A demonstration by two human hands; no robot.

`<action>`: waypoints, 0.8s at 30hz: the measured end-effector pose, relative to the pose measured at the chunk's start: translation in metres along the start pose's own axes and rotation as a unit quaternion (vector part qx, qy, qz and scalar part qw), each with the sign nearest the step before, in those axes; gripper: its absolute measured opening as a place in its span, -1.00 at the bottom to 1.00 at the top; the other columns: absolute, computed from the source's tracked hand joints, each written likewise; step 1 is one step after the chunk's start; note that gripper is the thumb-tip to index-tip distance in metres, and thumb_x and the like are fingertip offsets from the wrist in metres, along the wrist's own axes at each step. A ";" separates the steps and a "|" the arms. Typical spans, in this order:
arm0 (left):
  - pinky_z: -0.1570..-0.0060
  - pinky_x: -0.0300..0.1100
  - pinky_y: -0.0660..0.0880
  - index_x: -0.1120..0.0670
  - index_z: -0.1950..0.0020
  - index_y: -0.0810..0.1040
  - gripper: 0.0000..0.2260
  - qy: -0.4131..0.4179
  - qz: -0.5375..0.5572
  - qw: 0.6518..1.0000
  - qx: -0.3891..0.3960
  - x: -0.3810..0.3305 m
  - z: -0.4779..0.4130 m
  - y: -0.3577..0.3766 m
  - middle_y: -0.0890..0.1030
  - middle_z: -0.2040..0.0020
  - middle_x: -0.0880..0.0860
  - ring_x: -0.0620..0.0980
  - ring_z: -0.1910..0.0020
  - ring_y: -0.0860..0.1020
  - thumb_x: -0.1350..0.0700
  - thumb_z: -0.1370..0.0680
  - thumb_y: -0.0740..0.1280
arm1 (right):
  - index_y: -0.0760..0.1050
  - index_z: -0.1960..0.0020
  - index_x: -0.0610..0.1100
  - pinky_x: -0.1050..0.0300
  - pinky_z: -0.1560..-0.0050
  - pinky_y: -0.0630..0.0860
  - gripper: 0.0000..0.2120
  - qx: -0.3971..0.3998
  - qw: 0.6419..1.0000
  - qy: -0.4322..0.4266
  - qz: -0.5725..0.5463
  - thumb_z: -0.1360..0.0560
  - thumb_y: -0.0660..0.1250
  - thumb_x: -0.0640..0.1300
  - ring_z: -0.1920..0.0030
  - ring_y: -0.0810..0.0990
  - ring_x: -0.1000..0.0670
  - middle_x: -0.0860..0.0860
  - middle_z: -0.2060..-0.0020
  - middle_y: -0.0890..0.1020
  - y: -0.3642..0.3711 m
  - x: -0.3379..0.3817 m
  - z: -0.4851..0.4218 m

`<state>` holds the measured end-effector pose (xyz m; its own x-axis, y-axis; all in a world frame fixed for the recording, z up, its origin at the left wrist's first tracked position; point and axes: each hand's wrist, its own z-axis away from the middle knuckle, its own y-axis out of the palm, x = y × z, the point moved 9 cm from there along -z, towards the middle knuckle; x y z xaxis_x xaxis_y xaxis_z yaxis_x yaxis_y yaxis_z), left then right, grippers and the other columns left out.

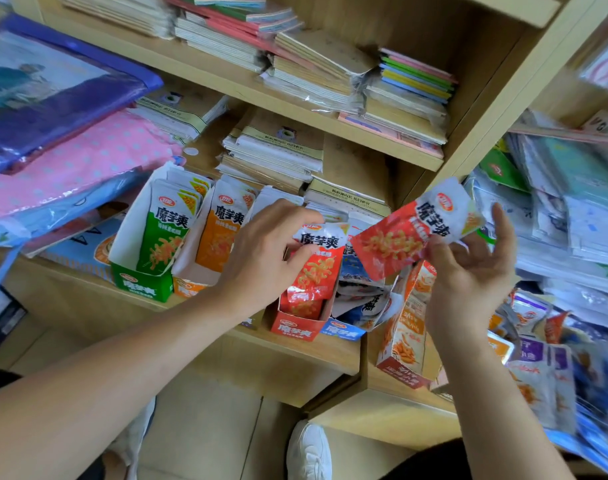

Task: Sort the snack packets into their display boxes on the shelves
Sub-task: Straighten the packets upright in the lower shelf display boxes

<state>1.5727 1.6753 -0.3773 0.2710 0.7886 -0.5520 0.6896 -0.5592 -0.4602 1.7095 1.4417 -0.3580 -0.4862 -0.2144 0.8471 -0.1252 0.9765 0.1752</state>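
Four display boxes stand in a row on the lower shelf: a green box [141, 289], an orange box [188, 287], a red box [297, 327] and a blue box [344, 330]. My left hand [264, 254] grips a red snack packet [316, 268] that stands in the red box. My right hand [468, 268] pinches a second red packet [410, 230] by its lower edge, holding it tilted in the air above the blue box. Green packets [164, 233] and orange packets [219, 233] fill their own boxes.
A taller orange-and-red snack box [404, 337] leans at the shelf corner on the right. Loose mixed packets [538, 362] pile on the right-hand shelf. Stacks of notebooks [274, 150] lie behind the boxes, and plastic-wrapped items [63, 154] overhang on the left.
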 end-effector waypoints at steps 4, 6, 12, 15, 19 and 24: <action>0.13 -0.34 0.58 0.07 -0.11 0.68 -0.81 -0.008 0.046 0.996 0.082 0.007 0.008 0.020 0.62 0.00 -0.12 -0.18 0.13 0.64 0.20 -0.51 0.51 | 0.47 -0.18 -0.07 0.06 0.13 0.45 -0.64 0.008 0.998 0.042 -0.046 -0.50 0.39 -0.41 0.32 0.42 0.04 0.03 0.39 0.46 -0.003 -0.012 -0.007; 0.14 -0.22 0.61 0.07 -0.05 0.71 -0.87 -0.003 0.050 0.993 0.106 0.008 0.014 0.026 0.66 0.06 -0.11 -0.21 0.12 0.63 0.17 -0.51 0.51 | 0.47 0.10 -0.10 0.09 0.18 0.46 -0.76 0.046 0.994 0.079 -0.066 -0.50 0.38 -0.42 0.32 0.44 0.02 0.01 0.39 0.52 0.008 -0.018 -0.004; 0.29 -0.08 0.60 0.11 0.02 0.72 -0.82 -0.037 0.082 0.994 0.060 0.011 0.026 0.009 0.64 0.14 -0.05 -0.06 0.22 0.63 0.01 -0.52 0.46 | 0.55 0.21 -0.03 0.01 0.10 0.60 -0.69 0.158 0.976 0.131 -0.078 -0.52 0.35 -0.42 0.24 0.60 -0.06 -0.02 0.35 0.62 0.043 -0.022 0.013; 0.28 -0.05 0.59 0.10 0.10 0.68 -0.82 -0.050 0.088 0.994 0.030 0.009 0.030 -0.002 0.64 0.18 -0.09 -0.06 0.22 0.63 -0.01 -0.50 0.46 | 0.51 0.18 -0.18 -0.17 0.02 0.63 -0.83 0.215 0.964 0.150 -0.036 -0.52 0.38 -0.38 0.14 0.66 -0.10 -0.13 0.27 0.67 0.057 -0.030 0.025; 0.21 -0.20 0.60 0.08 0.00 0.58 -0.72 -0.050 0.028 0.998 0.019 0.008 0.033 -0.012 0.52 0.04 -0.17 -0.10 0.10 0.59 -0.06 -0.46 0.51 | 0.54 0.06 -0.26 -0.15 0.04 0.68 -0.95 0.357 0.912 0.195 0.051 -0.57 0.32 -0.34 0.02 0.72 -0.13 -0.15 0.11 0.73 0.079 -0.045 0.052; -0.01 -0.19 0.60 -0.03 -0.28 0.59 -0.64 -0.037 0.001 0.996 0.076 0.008 0.029 -0.004 0.57 -0.13 -0.21 -0.21 -0.07 0.57 0.03 -0.49 0.49 | 0.58 -0.26 -0.12 -0.24 -0.03 0.64 -0.62 0.495 0.835 0.161 0.179 -0.58 0.24 -0.45 -0.08 0.69 -0.12 -0.11 -0.05 0.71 0.088 -0.056 0.078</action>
<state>1.5530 1.6759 -0.3997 0.2179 0.7702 -0.5994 0.5784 -0.5966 -0.5564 1.6581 1.5383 -0.4288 -0.4079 0.2597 0.8753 -0.7522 0.4479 -0.4833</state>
